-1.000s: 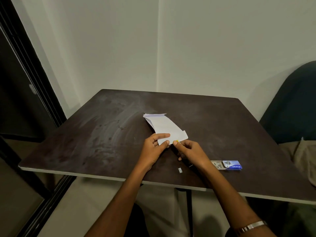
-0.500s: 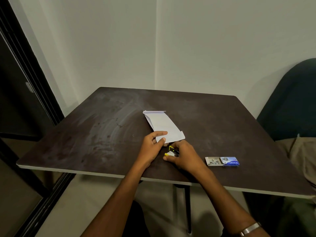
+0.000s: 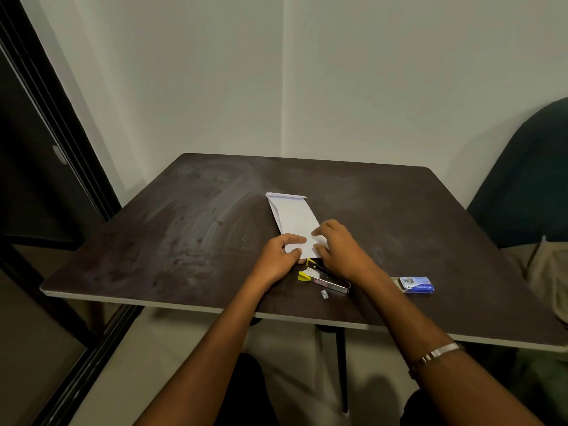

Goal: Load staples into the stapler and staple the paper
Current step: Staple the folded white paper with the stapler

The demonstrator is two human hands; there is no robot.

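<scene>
A folded white paper (image 3: 292,215) lies in the middle of the dark table (image 3: 190,229). My left hand (image 3: 278,258) pinches the paper's near left corner. My right hand (image 3: 339,249) rests on the paper's near right corner, thumb and forefinger gripping it. The black and yellow stapler (image 3: 324,279) lies on the table just in front of both hands, gaping, with nobody holding it. A small strip of staples (image 3: 324,294) sits right by its near end.
A blue staple box (image 3: 416,285), slid partly out of its sleeve, lies to the right near the table's front edge. A dark chair (image 3: 528,186) stands at the right. A dark door frame (image 3: 52,124) runs along the left.
My right hand has let go of the stapler, left it on the table, and moved forward onto the paper's near right corner. My left hand stays on the paper.
</scene>
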